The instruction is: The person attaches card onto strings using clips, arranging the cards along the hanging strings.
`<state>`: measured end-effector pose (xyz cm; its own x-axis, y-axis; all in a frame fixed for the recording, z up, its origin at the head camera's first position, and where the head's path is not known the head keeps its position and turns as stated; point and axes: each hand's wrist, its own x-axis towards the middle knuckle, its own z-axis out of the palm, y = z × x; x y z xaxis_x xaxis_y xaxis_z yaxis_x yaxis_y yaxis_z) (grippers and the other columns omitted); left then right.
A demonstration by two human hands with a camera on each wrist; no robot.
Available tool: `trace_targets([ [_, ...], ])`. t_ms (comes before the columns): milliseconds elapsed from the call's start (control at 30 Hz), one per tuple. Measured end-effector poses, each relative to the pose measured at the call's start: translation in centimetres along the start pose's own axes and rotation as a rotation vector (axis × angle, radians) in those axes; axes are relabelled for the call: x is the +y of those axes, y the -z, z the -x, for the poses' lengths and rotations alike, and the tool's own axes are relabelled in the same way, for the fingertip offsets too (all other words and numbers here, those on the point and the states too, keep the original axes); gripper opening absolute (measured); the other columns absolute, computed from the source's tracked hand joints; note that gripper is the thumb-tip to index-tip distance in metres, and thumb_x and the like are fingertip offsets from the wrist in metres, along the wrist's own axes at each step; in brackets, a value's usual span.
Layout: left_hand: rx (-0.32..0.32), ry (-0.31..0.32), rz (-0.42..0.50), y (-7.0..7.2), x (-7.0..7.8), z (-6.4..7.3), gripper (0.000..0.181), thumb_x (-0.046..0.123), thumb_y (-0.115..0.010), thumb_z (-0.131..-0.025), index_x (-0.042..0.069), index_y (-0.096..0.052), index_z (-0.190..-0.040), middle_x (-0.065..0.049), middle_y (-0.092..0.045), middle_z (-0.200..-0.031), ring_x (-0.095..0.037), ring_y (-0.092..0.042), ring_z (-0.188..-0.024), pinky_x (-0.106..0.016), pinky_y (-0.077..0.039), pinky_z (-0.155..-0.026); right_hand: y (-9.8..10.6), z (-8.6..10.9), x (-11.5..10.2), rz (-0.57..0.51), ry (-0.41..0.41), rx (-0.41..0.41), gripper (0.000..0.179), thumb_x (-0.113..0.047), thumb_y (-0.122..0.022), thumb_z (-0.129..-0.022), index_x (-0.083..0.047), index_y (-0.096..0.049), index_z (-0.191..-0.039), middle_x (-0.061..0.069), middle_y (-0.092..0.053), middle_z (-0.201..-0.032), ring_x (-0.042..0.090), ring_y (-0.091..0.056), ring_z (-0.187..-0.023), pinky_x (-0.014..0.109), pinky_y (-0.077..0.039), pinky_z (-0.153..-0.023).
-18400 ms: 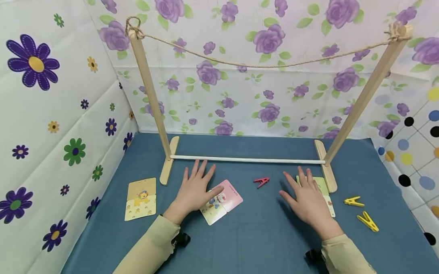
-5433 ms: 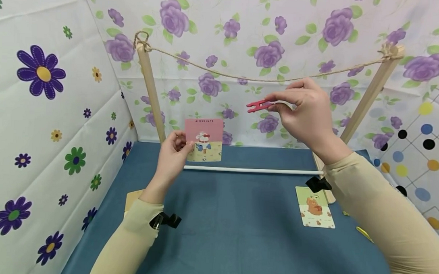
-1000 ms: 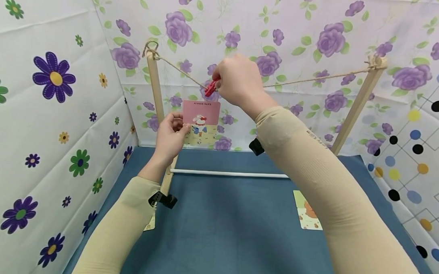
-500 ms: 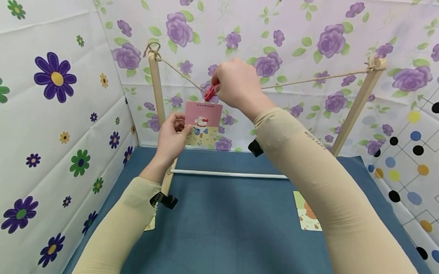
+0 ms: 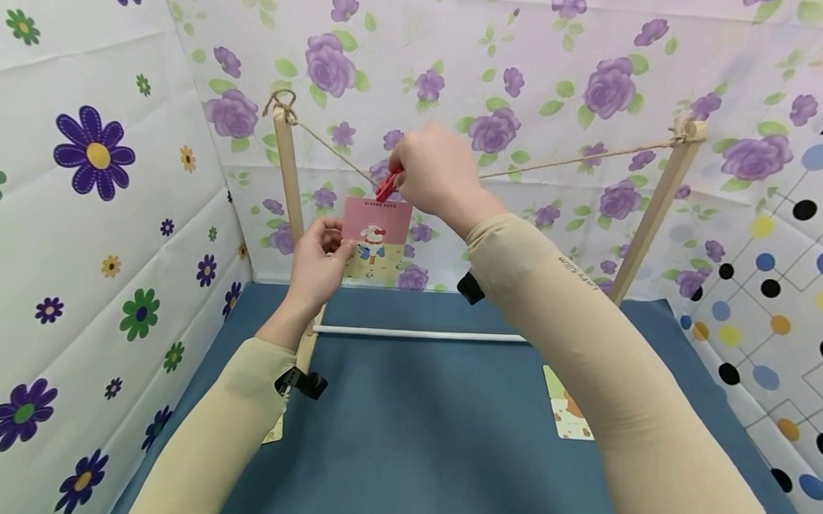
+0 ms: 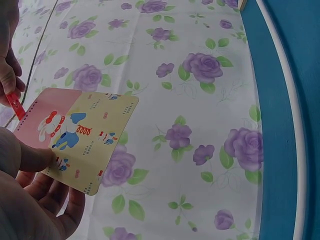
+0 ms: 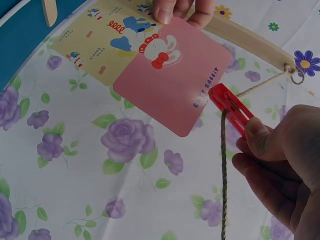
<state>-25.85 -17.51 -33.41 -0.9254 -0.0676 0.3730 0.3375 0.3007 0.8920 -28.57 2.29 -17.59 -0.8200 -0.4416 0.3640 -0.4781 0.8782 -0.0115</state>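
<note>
My left hand [image 5: 318, 261] pinches the left edge of a card [image 5: 377, 229], pink above and yellow below, with a white rabbit. My right hand [image 5: 436, 171] grips a red clothespin [image 5: 387, 186] between thumb and fingers. In the right wrist view the clothespin [image 7: 231, 107] is on the rope [image 7: 224, 175], its tip right at the card's pink edge beside the lettering. The rope is drawn down into a V there. The left wrist view shows the thumb on the front of the card [image 6: 85, 130] and the fingers behind.
Two wooden posts, left [image 5: 288, 173] and right [image 5: 658, 209], carry the rope, with a white rod [image 5: 415, 334] between their feet. On the blue cloth [image 5: 419, 431], a green-and-white card [image 5: 569, 414] lies partly under the right sleeve, and another card [image 5: 274, 432] shows beside the left sleeve.
Earlier the card and clothespin lay on the cloth, then both were lifted. Over the last second the clothespin has come down with the rope, from above the card to its top edge.
</note>
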Motion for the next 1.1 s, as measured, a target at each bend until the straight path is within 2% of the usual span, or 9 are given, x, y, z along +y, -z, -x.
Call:
trace_targets([
  [167, 0.004, 0.018, -0.019, 0.6, -0.2, 0.6, 0.022, 0.006, -0.064, -0.108, 0.002, -0.059, -0.129, -0.016, -0.066, -0.105, -0.023, -0.056, -0.09, -0.034, -0.045, -0.076, -0.7, 0.3, -0.3, -0.003, 0.03, -0.005, 0.015, -0.015, -0.071, -0.101, -0.019, -0.086, -0.105, 0.0, -0.079, -0.103, 0.022, -0.069, -0.095, 0.038, -0.058, -0.08],
  [400, 0.011, -0.007, -0.024, 0.7, 0.2, 0.7, 0.022, 0.006, -0.064, -0.108, 0.002, -0.059, -0.13, -0.018, -0.068, -0.106, -0.024, -0.057, -0.092, -0.035, -0.044, -0.077, -0.7, 0.3, -0.4, 0.006, 0.05, -0.007, 0.015, -0.015, -0.072, -0.101, -0.019, -0.085, -0.107, 0.002, -0.079, -0.108, 0.024, -0.07, -0.101, 0.04, -0.058, -0.084],
  [800, 0.025, -0.014, -0.016, 0.3, 0.1, 0.3, 0.022, 0.006, -0.064, -0.108, 0.002, -0.06, -0.13, -0.018, -0.069, -0.108, -0.023, -0.059, -0.093, -0.033, -0.046, -0.077, -0.1, 0.2, -0.4, 0.008, 0.057, -0.03, 0.02, -0.011, -0.07, -0.102, -0.017, -0.085, -0.114, 0.003, -0.078, -0.116, 0.026, -0.069, -0.11, 0.04, -0.058, -0.089],
  [1100, 0.021, -0.026, -0.003, -0.1, 0.5, -0.3, 0.02, 0.007, -0.064, -0.108, 0.002, -0.06, -0.128, -0.017, -0.069, -0.109, -0.022, -0.059, -0.094, -0.033, -0.046, -0.078, 0.3, 0.3, 0.0, 0.016, 0.067, -0.025, 0.019, -0.012, -0.07, -0.102, -0.017, -0.085, -0.112, 0.004, -0.077, -0.117, 0.027, -0.067, -0.113, 0.042, -0.057, -0.091],
])
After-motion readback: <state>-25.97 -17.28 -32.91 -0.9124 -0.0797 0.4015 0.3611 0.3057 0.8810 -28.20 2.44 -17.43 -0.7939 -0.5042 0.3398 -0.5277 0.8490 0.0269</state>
